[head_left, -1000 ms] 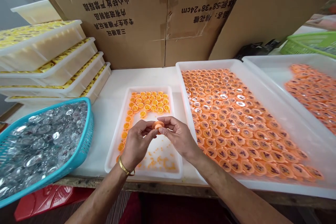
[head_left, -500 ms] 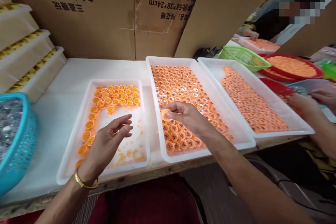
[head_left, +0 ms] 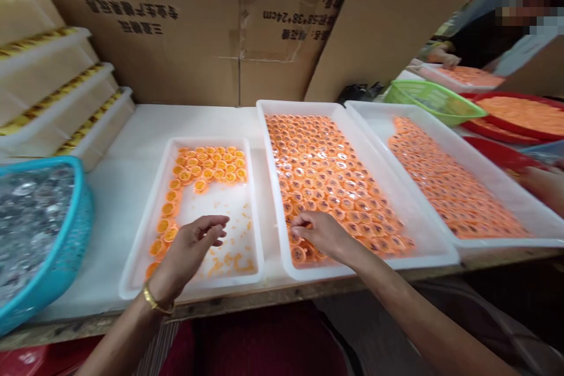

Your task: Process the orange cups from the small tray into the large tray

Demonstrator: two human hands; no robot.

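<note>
My right hand (head_left: 321, 235) rests in the near-left corner of the middle white tray (head_left: 399, 262), fingers pinched down among the rows of orange capped pieces (head_left: 328, 173); whether it still holds one I cannot make out. My left hand (head_left: 190, 249), with a gold bracelet, hovers with loosely spread fingers and nothing in it over the bare part of the small white tray (head_left: 253, 211), which holds orange-yellow open cups (head_left: 209, 165) along its far and left sides.
A blue basket (head_left: 57, 267) of clear lids stands at left, stacked white trays (head_left: 57, 111) behind it. Cardboard boxes (head_left: 211, 17) form the back wall. Another tray of orange pieces (head_left: 484, 188), a green basket (head_left: 429, 100) and red trays lie right, where another person's hand (head_left: 544, 185) works.
My hands have parted. The right hand carried the orange piece into the middle tray and lowered it to the near-left corner; the left hand stayed open over the small tray.
</note>
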